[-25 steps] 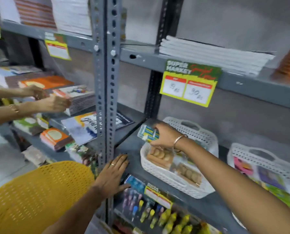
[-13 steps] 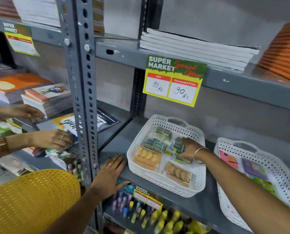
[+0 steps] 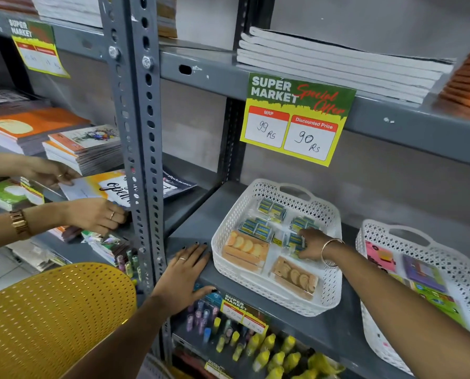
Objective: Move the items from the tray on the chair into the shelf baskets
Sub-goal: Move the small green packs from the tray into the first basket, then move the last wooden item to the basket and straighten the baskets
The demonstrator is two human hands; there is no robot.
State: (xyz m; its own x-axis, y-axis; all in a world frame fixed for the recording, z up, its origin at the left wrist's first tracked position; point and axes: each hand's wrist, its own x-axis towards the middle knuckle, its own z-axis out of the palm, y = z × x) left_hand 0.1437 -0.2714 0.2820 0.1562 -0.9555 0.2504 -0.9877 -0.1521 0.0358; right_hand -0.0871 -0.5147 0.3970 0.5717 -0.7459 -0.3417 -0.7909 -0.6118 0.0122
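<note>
Lettering on the price tag above the white basket reads "SUPER MARKET Special Offer, MRP 99 Rs, Discounted Price 90 Rs". Inside the basket, the right hand presses on blue-green packets, grip unclear; left of the basket, the left hand lies spread flat on the shelf edge.

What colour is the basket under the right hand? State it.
White, with a perforated lattice wall: the basket shows best in the head view, right hand inside it.

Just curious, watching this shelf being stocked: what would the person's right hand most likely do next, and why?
Probably let go and draw back out of the white basket. The right hand lies low inside it, fingers on a blue-green packet resting among similar packets, so the item seems placed. The left hand lies flat on the shelf edge, holding nothing. More items would have to come from elsewhere.
</note>
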